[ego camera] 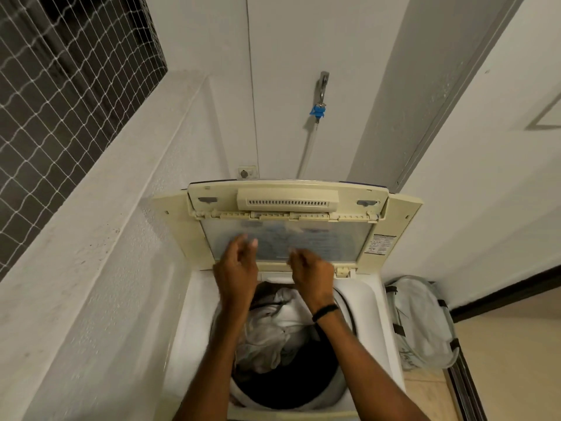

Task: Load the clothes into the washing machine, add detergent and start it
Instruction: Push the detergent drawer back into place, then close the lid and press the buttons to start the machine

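Clothes [273, 335] sit in the drum of the washing machine [375, 288], its lid [334, 238] raised.
My left hand [235, 268] is up before the clear lid panel, fingers straight and spread. My right hand [312, 273] is at the lid's lower edge, fingers bent and blurred; I cannot tell whether it grips. A laundry bag [419, 323] stands beside the machine.

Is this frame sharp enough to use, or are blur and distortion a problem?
Head view: fingertips of the left hand and right hand smear with motion blur; wide-angle lens bows the walls; dim lighting leaves the drum nearly black; lid panel looks hazy.
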The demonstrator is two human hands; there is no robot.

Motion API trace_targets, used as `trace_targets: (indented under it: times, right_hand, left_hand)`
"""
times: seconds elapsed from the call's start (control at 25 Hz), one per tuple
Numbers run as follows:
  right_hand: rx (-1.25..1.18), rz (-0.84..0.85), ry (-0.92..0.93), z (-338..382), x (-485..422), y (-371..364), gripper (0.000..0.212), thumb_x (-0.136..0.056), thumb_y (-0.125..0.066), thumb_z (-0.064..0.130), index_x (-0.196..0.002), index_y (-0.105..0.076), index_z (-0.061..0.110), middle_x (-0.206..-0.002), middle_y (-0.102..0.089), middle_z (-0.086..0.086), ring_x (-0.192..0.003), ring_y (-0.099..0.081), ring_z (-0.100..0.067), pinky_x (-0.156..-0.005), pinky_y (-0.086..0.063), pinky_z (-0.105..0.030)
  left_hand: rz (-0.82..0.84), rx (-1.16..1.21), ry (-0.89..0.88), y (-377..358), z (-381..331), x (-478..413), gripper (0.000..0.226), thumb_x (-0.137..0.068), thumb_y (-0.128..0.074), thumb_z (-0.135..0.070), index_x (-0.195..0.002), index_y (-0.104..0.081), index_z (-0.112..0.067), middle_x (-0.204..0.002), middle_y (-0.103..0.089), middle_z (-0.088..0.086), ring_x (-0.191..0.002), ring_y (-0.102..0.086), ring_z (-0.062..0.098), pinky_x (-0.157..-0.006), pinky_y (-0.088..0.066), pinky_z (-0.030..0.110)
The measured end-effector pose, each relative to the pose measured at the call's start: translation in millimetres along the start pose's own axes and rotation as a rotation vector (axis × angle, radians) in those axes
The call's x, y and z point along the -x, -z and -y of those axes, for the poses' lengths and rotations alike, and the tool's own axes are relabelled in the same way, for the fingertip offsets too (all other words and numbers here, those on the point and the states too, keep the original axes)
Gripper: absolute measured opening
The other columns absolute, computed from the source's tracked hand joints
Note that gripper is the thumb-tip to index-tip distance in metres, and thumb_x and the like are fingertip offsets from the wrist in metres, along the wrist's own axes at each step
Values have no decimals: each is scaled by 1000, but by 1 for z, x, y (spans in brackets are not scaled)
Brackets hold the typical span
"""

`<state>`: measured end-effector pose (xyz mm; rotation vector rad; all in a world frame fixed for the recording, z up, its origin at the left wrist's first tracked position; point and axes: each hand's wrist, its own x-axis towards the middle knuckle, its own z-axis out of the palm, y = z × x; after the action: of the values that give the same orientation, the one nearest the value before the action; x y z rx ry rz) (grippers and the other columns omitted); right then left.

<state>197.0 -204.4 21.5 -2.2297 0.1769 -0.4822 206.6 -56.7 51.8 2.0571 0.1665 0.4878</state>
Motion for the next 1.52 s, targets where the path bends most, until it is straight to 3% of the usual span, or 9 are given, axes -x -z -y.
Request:
trace_targets:
  times: [0.16,0.28,0.36,0.64,0.84,1.04,1.2,1.32,1.52]
  right_hand:
    - [114,-421,326,81,-68,61,22,-95,-60,32,-89,-72,14,-77,-70,0,-70,-59,-13,-67,-42,-20]
    - [386,-233,258,95,-121,71,46,-98,-43,51,-98,-73,16,-92,-72,-6,-92,-63,-24,-84,-46,-36]
    - [573,-33,208,89,-132,66,65,-99,-27,57,-76,-72,16,-71,-71,-7,-73,-66,-27,-77,-49,-39]
    - [635,-106,154,91,-82,71,61,-95,-35,42,-43,-52,15,-45,-59,-3,-43,-49,-24,-65,-47,-33]
    - [647,-146,181,89,-13,81,56,-92,-40,38,-41,-50,15,-41,-57,-2,-38,-48,-25,-54,-44,-30]
    - [551,-105,245,70,78,88,52,-91,-48,36,-42,-44,19,-39,-50,2,-37,-44,-16,-48,-33,-27]
    - [546,109,155,31,158,72,48,-94,-36,48,-53,-44,25,-49,-49,4,-51,-41,-13,-68,-38,-31]
    - [604,204,63,3,204,55,49,-90,-38,57,-59,-58,25,-59,-63,2,-61,-57,-16,-79,-49,-36]
    - [685,322,-32,-13,232,43,54,-93,-31,53,-78,-69,18,-78,-71,-3,-81,-64,-20,-91,-44,-38]
  left_hand:
    - [-240,-58,-398,29,-82,-62,31,-97,-57,-38,-112,-68,-13,-109,-69,-2,-101,-59,12,-85,-45,21]
    - [38,-416,-359,20,-103,-112,52,-97,-35,-61,-115,-67,-24,-122,-67,-3,-118,-54,18,-101,-36,36]
    - [232,-644,-284,6,-93,-123,71,-97,-17,-66,-104,-72,-22,-109,-73,4,-107,-60,24,-98,-34,40]
    - [162,-742,-298,22,-78,-79,77,-97,-12,-60,-84,-76,-20,-84,-74,5,-89,-60,23,-86,-33,40]
    - [153,-771,-296,54,-72,-16,77,-97,-14,-61,-80,-76,-18,-81,-74,4,-88,-59,24,-82,-32,40]
    - [302,-945,-413,85,-30,64,109,-80,30,-68,-102,-71,-33,-85,-70,-4,-94,-55,23,-80,-30,42]
    - [364,-774,-307,99,18,140,79,-85,-10,-82,-67,-66,-28,-74,-66,-9,-88,-55,19,-82,-34,39]
    - [428,-755,-267,93,54,178,82,-82,-7,-86,-57,-58,-27,-66,-61,-8,-77,-55,19,-74,-36,37]
    - [420,-745,-220,81,80,207,84,-76,-7,-89,-71,-62,-26,-80,-63,-8,-84,-51,15,-77,-36,32]
